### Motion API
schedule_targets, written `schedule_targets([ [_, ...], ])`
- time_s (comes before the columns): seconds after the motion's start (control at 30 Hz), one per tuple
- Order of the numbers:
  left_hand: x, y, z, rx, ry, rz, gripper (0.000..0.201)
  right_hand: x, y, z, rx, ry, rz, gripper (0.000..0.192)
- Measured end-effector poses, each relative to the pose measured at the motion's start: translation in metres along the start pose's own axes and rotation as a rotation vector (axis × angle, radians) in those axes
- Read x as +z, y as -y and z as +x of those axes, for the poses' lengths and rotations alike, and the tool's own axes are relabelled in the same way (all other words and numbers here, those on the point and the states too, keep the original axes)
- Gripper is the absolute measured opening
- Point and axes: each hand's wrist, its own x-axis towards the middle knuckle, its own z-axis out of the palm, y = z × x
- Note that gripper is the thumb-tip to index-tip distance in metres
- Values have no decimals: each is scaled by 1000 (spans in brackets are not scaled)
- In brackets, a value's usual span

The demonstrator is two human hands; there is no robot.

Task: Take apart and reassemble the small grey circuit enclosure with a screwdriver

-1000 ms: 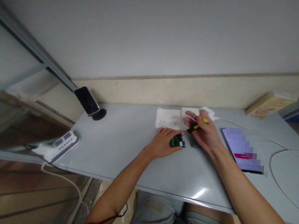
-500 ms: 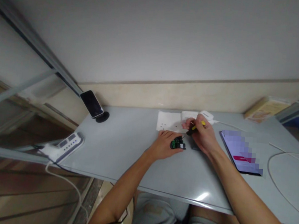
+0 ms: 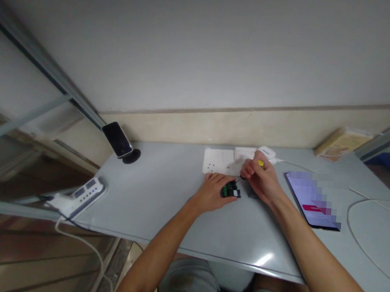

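Right hand [image 3: 261, 178] tipping screwdriver [image 3: 259, 163] steeper than before, gripping handle, tip at 1 o'clock of circuit module [image 3: 230, 190]; left hand [image 3: 213, 191] pinning module on table [image 3: 164, 193]; screw work looking midway, cover off.

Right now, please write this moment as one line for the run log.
left hand: pins small green circuit board on table | right hand: grips yellow-handled screwdriver | white paper: behind hands | phone: right

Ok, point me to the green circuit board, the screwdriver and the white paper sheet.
green circuit board [image 3: 229, 190]: head view, on its green top face beside the left hand's fingers.
screwdriver [image 3: 260, 163]: head view, on its yellow handle end showing in the right hand.
white paper sheet [image 3: 218, 161]: head view, on its bare middle.
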Motion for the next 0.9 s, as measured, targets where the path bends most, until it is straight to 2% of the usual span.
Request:
schedule_targets([
  [0.1, 0, -1, 0, -7, -2, -9, 50, 0, -1, 1, -23, 45, 9, 42],
  [0.2, 1, 0, 0, -4, -17, -9, 49, 3, 0, 1, 0, 45, 13, 44],
  [0.33, 2, 2, 0, -7, -19, -8, 49, 4, 3, 0, 4, 35, -16, 36],
  [0.53, 2, 2, 0, 13, -17, 12, 52, 4, 0, -5, 51, 83, -15, 47],
  [0.67, 2, 3, 0, -1, -4, 17, 51, 9, -5, -5, -8, 55, -33, 42],
  [0.9, 4, 6, 0, -6, -11, 16, 54, 4, -1, -5, 32, 66, -54, 38],
])
